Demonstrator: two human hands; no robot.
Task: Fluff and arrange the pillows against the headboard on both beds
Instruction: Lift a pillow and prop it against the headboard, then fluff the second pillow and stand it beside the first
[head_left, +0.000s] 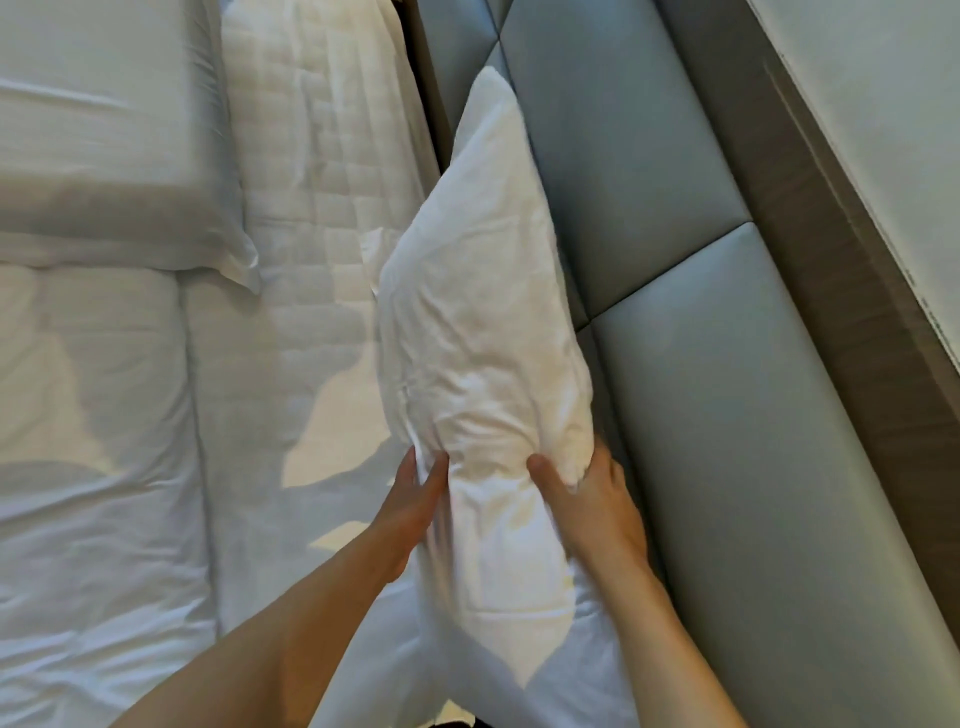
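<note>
A white, wrinkled pillow (483, 322) stands on its long edge, leaning toward the grey padded headboard (727, 364). My left hand (413, 512) presses its left side, fingers curled into the fabric. On the other side, my right hand (592, 506) grips the pillow between thumb and fingers, next to the headboard. A second white pillow (104, 140) lies flat on the bed at the upper left, away from both hands.
A white quilted mattress cover (311, 208) shows between the two pillows, with a rumpled white duvet (93, 467) to the left. Beyond the headboard runs a brown wooden strip (852, 322) and a pale wall (893, 104).
</note>
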